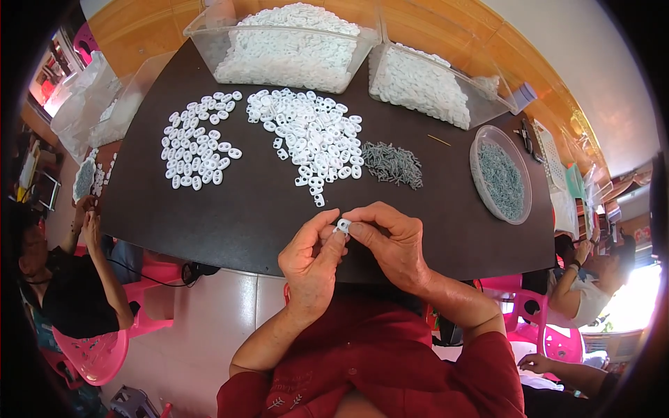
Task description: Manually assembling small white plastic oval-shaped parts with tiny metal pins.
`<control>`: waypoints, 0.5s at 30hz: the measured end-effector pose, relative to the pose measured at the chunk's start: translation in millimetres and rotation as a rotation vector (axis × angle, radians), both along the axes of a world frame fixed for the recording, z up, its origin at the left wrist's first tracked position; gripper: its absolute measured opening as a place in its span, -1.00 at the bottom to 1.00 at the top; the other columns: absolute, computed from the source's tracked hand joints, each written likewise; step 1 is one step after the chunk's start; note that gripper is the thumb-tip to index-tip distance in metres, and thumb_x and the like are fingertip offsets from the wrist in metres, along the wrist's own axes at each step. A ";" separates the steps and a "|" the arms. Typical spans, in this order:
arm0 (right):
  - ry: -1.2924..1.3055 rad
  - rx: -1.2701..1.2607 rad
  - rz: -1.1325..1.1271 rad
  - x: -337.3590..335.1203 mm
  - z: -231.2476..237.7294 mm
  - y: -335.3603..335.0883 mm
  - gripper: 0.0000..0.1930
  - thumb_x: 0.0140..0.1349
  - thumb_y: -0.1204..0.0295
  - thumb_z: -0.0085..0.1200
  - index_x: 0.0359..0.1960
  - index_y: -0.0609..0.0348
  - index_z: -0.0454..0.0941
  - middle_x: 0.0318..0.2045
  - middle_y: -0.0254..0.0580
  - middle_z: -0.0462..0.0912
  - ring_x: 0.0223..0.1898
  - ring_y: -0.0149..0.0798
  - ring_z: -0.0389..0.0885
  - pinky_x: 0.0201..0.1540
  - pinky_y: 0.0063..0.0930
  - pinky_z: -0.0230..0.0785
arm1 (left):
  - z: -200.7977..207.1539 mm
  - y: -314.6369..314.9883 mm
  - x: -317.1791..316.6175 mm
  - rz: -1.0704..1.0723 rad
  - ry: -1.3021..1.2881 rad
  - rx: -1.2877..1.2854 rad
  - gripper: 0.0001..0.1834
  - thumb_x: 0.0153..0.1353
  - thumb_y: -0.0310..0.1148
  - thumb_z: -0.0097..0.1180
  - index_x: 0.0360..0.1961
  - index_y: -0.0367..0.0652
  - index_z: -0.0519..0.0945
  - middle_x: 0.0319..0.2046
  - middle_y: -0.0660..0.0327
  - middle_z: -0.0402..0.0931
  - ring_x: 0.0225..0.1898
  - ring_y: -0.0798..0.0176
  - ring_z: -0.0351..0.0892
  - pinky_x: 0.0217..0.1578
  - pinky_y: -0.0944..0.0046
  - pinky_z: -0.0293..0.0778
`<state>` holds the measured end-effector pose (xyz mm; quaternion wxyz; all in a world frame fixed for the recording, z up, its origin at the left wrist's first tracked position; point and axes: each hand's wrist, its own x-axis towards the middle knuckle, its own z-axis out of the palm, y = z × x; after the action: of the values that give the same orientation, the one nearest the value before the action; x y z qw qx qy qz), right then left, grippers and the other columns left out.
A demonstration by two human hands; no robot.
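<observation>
In front of me, just over the table's near edge, a small white plastic piece with a hole (342, 225) is pinched between my two hands. My left hand (311, 259) grips it with thumb and forefinger from the left. From the right, the thumb and fingertips of my right hand (391, 245) close on the same piece. Whether a second part sits between the fingertips is hidden. Beyond my hands lies a heap of white two-holed plastic pieces (320, 136). To its left spread similar oval white pieces (195, 150), and to its right lies a small pile of thin grey screw-like pieces (391, 166).
Two clear bins (279, 52) (425, 90) full of white pieces line the table's back. A round clear tub (519, 209) of grey pieces stands at right, near a thin yellowish stick (439, 140). Other people sit left and right on pink plastic chairs (94, 355).
</observation>
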<state>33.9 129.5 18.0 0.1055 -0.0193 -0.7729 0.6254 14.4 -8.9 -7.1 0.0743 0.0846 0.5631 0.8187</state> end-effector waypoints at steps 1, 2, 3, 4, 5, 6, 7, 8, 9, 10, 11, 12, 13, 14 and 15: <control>0.037 0.038 -0.003 -0.6 0.3 0.0 -0.85 0.16 0.62 0.12 -0.22 0.28 0.60 -0.37 -0.25 0.56 -0.36 -0.46 0.52 -0.32 -0.58 0.38 | 0.7 1.4 0.6 0.007 -0.014 0.026 -0.71 0.23 -0.58 0.08 0.00 -0.34 0.51 -0.41 0.26 0.53 -0.44 0.47 0.48 -0.46 0.50 0.44; 0.038 0.039 -0.004 -0.5 -0.1 -0.1 -0.85 0.16 0.62 0.12 -0.22 0.28 0.60 -0.37 -0.25 0.56 -0.36 -0.46 0.52 -0.32 -0.58 0.38 | 1.2 2.2 0.9 0.014 -0.029 0.051 -0.71 0.23 -0.58 0.09 0.00 -0.34 0.51 -0.41 0.25 0.53 -0.44 0.47 0.48 -0.46 0.50 0.44; 0.059 0.057 -0.004 -0.2 -1.0 -0.1 -0.84 0.14 0.63 0.13 -0.23 0.27 0.61 -0.37 -0.25 0.56 -0.37 -0.43 0.52 -0.33 -0.56 0.39 | 0.7 2.5 1.0 0.013 -0.028 0.052 -0.71 0.23 -0.58 0.09 0.00 -0.34 0.51 -0.41 0.25 0.53 -0.44 0.47 0.48 -0.46 0.50 0.44; 0.081 0.076 -0.005 0.3 -1.4 -0.2 -0.84 0.12 0.64 0.13 -0.24 0.26 0.61 -0.37 -0.24 0.55 -0.38 -0.40 0.52 -0.34 -0.55 0.39 | -0.3 2.7 1.2 0.016 -0.027 0.057 -0.71 0.24 -0.58 0.08 0.00 -0.35 0.51 -0.41 0.24 0.53 -0.45 0.46 0.48 -0.46 0.49 0.45; 0.082 0.077 -0.006 0.8 -0.4 -0.6 -0.84 0.12 0.64 0.13 -0.24 0.26 0.61 -0.37 -0.24 0.55 -0.38 -0.40 0.52 -0.34 -0.55 0.39 | -0.8 3.1 1.2 0.018 -0.026 0.062 -0.71 0.24 -0.57 0.08 0.00 -0.35 0.51 -0.40 0.23 0.53 -0.45 0.45 0.48 -0.47 0.48 0.45; 0.094 0.117 -0.012 1.3 0.9 -1.8 -0.81 0.09 0.64 0.15 -0.22 0.25 0.60 -0.37 -0.22 0.55 -0.38 -0.40 0.52 -0.34 -0.54 0.39 | -0.6 3.5 1.2 0.019 -0.026 0.061 -0.71 0.24 -0.57 0.08 0.00 -0.35 0.51 -0.40 0.23 0.53 -0.45 0.45 0.48 -0.47 0.48 0.45; 0.107 0.156 -0.017 1.9 2.0 -2.8 -0.78 0.06 0.64 0.17 -0.21 0.23 0.60 -0.36 -0.21 0.56 -0.38 -0.39 0.52 -0.34 -0.52 0.40 | -0.1 4.4 1.0 0.021 -0.046 0.109 -0.72 0.24 -0.59 0.08 -0.01 -0.37 0.51 -0.40 0.21 0.54 -0.45 0.43 0.49 -0.47 0.47 0.46; 0.106 0.155 -0.015 2.7 2.4 -3.8 -0.78 0.06 0.64 0.17 -0.21 0.23 0.60 -0.36 -0.21 0.56 -0.38 -0.39 0.52 -0.34 -0.52 0.40 | 0.0 4.9 0.5 0.023 -0.066 0.156 -0.73 0.23 -0.60 0.07 -0.03 -0.38 0.52 -0.39 0.19 0.55 -0.46 0.41 0.49 -0.47 0.46 0.47; 0.100 0.184 -0.013 4.1 3.6 -4.5 -0.73 0.03 0.65 0.18 -0.18 0.23 0.59 -0.35 -0.19 0.56 -0.38 -0.34 0.52 -0.35 -0.49 0.40 | -0.2 5.1 -0.6 0.020 -0.065 0.157 -0.73 0.23 -0.60 0.07 -0.03 -0.38 0.52 -0.39 0.19 0.55 -0.46 0.41 0.49 -0.47 0.46 0.47; 0.093 0.213 -0.011 4.9 4.2 -4.8 -0.69 0.00 0.65 0.19 -0.16 0.23 0.57 -0.34 -0.17 0.56 -0.37 -0.30 0.52 -0.36 -0.45 0.41 | -0.9 4.8 -2.1 0.010 -0.083 0.187 -0.74 0.22 -0.62 0.07 -0.04 -0.40 0.52 -0.39 0.17 0.55 -0.46 0.39 0.50 -0.47 0.44 0.47; 0.094 0.213 -0.013 4.6 3.9 -4.5 -0.69 0.00 0.65 0.19 -0.16 0.23 0.57 -0.34 -0.17 0.56 -0.37 -0.30 0.52 -0.36 -0.45 0.41 | -1.2 4.8 -3.2 0.000 -0.102 0.218 -0.75 0.22 -0.63 0.07 -0.06 -0.42 0.53 -0.39 0.15 0.56 -0.47 0.37 0.51 -0.47 0.43 0.48; 0.181 0.329 -0.012 3.2 2.9 -4.0 -0.66 -0.03 0.65 0.20 -0.14 0.23 0.56 -0.33 -0.16 0.56 -0.36 -0.25 0.52 -0.36 -0.42 0.41 | -0.9 5.1 -3.9 0.000 -0.101 0.216 -0.75 0.22 -0.63 0.07 -0.06 -0.42 0.53 -0.39 0.15 0.56 -0.47 0.37 0.51 -0.47 0.43 0.48; 0.269 0.445 -0.011 2.2 2.3 -3.7 -0.62 -0.06 0.65 0.21 -0.12 0.23 0.55 -0.31 -0.14 0.56 -0.36 -0.20 0.51 -0.37 -0.39 0.41 | -0.6 5.5 -4.5 0.009 -0.109 0.239 -0.75 0.21 -0.64 0.07 -0.07 -0.44 0.53 -0.40 0.13 0.57 -0.46 0.36 0.52 -0.46 0.42 0.49; 0.269 0.444 -0.011 1.9 2.8 -3.9 -0.62 -0.06 0.65 0.21 -0.12 0.23 0.55 -0.31 -0.14 0.56 -0.36 -0.20 0.51 -0.37 -0.39 0.41 | -0.4 5.6 -4.7 0.018 -0.117 0.261 -0.75 0.20 -0.65 0.07 -0.08 -0.45 0.53 -0.40 0.12 0.58 -0.45 0.36 0.53 -0.45 0.41 0.50; 0.294 0.471 -0.007 1.6 4.0 -4.4 -0.61 -0.08 0.65 0.22 -0.12 0.24 0.54 -0.31 -0.13 0.56 -0.36 -0.17 0.50 -0.37 -0.37 0.41 | 0.5 5.1 -4.5 0.019 -0.117 0.260 -0.75 0.20 -0.65 0.07 -0.08 -0.45 0.53 -0.40 0.12 0.58 -0.45 0.36 0.53 -0.45 0.41 0.50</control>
<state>35.6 125.1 22.0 0.2205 0.0941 -0.8733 0.4242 9.9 -3.8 -6.7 0.0879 0.0404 0.4479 0.8888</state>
